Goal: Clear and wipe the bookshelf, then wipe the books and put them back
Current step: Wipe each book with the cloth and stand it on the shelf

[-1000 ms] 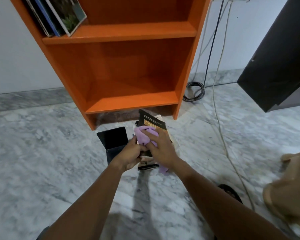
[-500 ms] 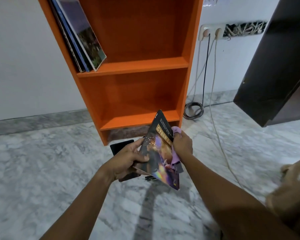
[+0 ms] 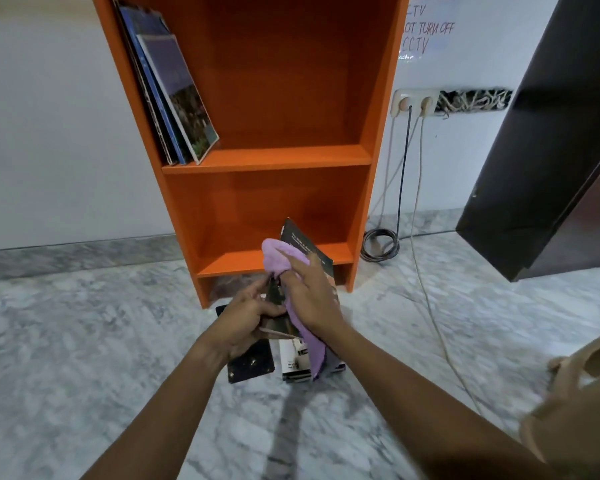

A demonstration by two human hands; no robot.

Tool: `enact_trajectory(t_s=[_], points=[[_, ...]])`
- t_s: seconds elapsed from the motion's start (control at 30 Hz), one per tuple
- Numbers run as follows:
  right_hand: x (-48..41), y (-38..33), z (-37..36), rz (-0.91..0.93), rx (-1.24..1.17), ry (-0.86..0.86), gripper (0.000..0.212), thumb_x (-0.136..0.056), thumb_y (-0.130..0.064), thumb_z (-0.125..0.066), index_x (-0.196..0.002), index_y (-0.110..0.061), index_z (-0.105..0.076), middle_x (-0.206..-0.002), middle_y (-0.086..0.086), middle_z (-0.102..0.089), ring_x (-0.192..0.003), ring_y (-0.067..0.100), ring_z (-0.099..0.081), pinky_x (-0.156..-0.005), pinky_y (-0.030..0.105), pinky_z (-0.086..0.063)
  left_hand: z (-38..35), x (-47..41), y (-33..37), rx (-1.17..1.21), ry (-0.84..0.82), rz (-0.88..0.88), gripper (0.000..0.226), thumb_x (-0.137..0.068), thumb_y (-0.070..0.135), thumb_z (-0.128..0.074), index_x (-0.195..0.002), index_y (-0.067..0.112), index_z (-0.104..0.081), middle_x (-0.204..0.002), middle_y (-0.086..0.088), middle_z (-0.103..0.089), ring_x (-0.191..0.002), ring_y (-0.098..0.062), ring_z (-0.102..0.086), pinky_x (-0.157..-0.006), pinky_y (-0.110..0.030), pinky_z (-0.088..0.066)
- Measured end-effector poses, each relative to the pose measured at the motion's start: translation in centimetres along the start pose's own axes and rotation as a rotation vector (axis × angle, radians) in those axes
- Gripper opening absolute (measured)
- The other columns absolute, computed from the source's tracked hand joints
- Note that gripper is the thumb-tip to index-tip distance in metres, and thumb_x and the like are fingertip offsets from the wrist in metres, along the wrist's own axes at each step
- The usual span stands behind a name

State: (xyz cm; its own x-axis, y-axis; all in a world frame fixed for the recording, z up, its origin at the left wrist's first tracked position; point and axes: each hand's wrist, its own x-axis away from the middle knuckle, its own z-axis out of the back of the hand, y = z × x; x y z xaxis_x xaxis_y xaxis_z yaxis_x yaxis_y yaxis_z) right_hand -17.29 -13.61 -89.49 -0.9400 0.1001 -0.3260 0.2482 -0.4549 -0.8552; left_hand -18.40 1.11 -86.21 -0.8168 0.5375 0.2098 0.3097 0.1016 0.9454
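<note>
- The right hand is curled round a purple cloth and presses it against the cover of a dark book. The cloth bunches above the knuckles, and a loose tail hangs below the wrist.
- The left hand grips the same book at its lower left edge, with the fingers wrapped over the front. The thumb seems to lie behind the cover, though the book hides it.
- The book is held tilted between both hands, off the floor, just in front of the lowest compartment of the orange bookshelf. Its top corner overlaps the bottom shelf board in the view.
- Under the hands two more books lie on the marble floor: a black book and, just beside it, a white-covered book partly hidden by the cloth tail.
- In the upper compartment a few thin books lean against the left wall of the case.
- Right of the bookshelf, wall sockets feed cables that run down to a coil on the floor. A handwritten note is above them, and a dark cabinet stands at the far right.
</note>
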Motion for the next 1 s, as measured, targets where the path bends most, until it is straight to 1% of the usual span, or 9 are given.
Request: enact_trajectory(t_s=[0.1, 0.17, 0.33, 0.43, 0.53, 0.7, 0.87, 0.93, 1.0], points=[[2.5, 0.0, -0.6, 0.126, -0.016, 0.032, 0.035, -0.102, -0.046, -0.046, -0.132, -0.04, -0.064, -0.123, -0.004, -0.058, -0.118, 0.011, -0.054, -0.095, 0.036, -0.049, 0.8, 0.5, 1.0, 0.061, 0.069, -0.031, 0.056, -0.091, -0.021, -0.043, -0.136, 0.008, -0.056, -0.094, -0.013, -0.075, -0.066, -0.022, -0.071, -0.054, -0.03, -0.058], [3.7, 0.9, -0.8, 0.175, -0.027, 0.082, 0.035, -0.101, -0.044, -0.046, -0.129, -0.036, -0.066, -0.118, -0.006, -0.06, -0.115, 0.01, -0.057, -0.092, 0.034, -0.05, 1.5, 0.5, 1.3, 0.113, 0.094, -0.043, 0.058, -0.09, -0.02, -0.045, -0.137, 0.012, -0.057, -0.116, -0.018, -0.073, -0.085, -0.03, -0.073, -0.06, -0.036, -0.062], [3.7, 2.9, 1.0, -0.236, -0.1, 0.23, 0.036, -0.096, -0.059, -0.043, -0.12, -0.045, -0.066, -0.109, -0.007, -0.065, -0.103, 0.008, -0.063, -0.088, 0.037, -0.054, 1.7, 0.7, 2.5, 0.143, 0.07, -0.082, 0.059, -0.091, -0.017, -0.046, -0.133, 0.022, -0.06, -0.123, -0.013, -0.071, -0.1, -0.033, -0.073, -0.066, -0.04, -0.064], [2.4, 3.7, 2.4, -0.512, -0.493, 0.241, 0.027, -0.104, -0.043, -0.049, -0.104, -0.029, -0.072, -0.109, 0.011, -0.074, -0.099, 0.023, -0.07, -0.098, 0.047, -0.055, 1.4, 1.2, 2.9, 0.19, 0.024, -0.095, 0.057, -0.089, -0.017, -0.047, -0.131, 0.02, -0.061, -0.118, -0.011, -0.073, -0.092, -0.028, -0.075, -0.058, -0.034, -0.062], [1.7, 2.9, 4.3, -0.742, -0.783, 0.198, 0.031, -0.105, -0.029, -0.048, -0.098, -0.006, -0.069, -0.108, 0.023, -0.071, -0.091, 0.03, -0.069, -0.099, 0.051, -0.053, 1.4, 1.2, 3.1, 0.187, 0.017, -0.118, 0.058, -0.085, -0.012, -0.053, -0.132, 0.022, -0.061, -0.121, -0.011, -0.072, -0.098, -0.028, -0.074, -0.068, -0.037, -0.064], [1.1, -1.3, 5.8, -0.611, -0.888, 0.046, 0.016, -0.099, -0.006, -0.053, -0.096, -0.001, -0.068, -0.094, 0.017, -0.073, -0.083, 0.027, -0.07, -0.083, 0.04, -0.055, 1.6, 0.7, 2.7, 0.105, 0.089, -0.078, 0.056, -0.095, -0.013, -0.05, -0.133, 0.028, -0.058, -0.123, -0.007, -0.073, -0.103, -0.028, -0.073, -0.074, -0.041, -0.063], [0.6, -3.1, 5.4, -0.409, -0.476, 0.088, 0.015, -0.085, -0.002, -0.068, -0.094, 0.01, -0.069, -0.087, 0.026, -0.071, -0.072, 0.02, -0.067, -0.067, 0.033, -0.056, 1.5, -0.6, 2.2, -0.415, 0.404, -0.08, 0.074, -0.095, 0.027, -0.07, -0.157, 0.031, -0.029, -0.138, 0.007, -0.058, -0.126, -0.014, -0.054, -0.105, -0.037, -0.041], [1.3, -3.6, 3.9, -0.265, -0.249, 0.109, 0.007, -0.08, -0.008, -0.07, -0.08, -0.001, -0.068, -0.069, 0.01, -0.068, -0.058, 0.015, -0.061, -0.058, 0.036, -0.054, 0.0, -0.8, 2.9, -0.277, 0.336, -0.107, 0.089, -0.085, 0.052, -0.074, -0.156, 0.045, -0.02, -0.145, 0.007, -0.052, -0.129, -0.019, -0.053, -0.107, -0.045, -0.042], [2.1, -3.8, 2.4, -0.116, -0.015, 0.069, 0.013, -0.071, -0.027, -0.066, -0.081, -0.019, -0.067, -0.072, -0.002, -0.066, -0.063, 0.014, -0.061, -0.059, 0.041, -0.053, -1.5, -0.9, 3.8, -0.032, 0.295, -0.118, 0.088, -0.076, 0.059, -0.075, -0.151, 0.042, -0.033, -0.136, -0.003, -0.063, -0.114, -0.023, -0.065, -0.097, -0.047, -0.052]])
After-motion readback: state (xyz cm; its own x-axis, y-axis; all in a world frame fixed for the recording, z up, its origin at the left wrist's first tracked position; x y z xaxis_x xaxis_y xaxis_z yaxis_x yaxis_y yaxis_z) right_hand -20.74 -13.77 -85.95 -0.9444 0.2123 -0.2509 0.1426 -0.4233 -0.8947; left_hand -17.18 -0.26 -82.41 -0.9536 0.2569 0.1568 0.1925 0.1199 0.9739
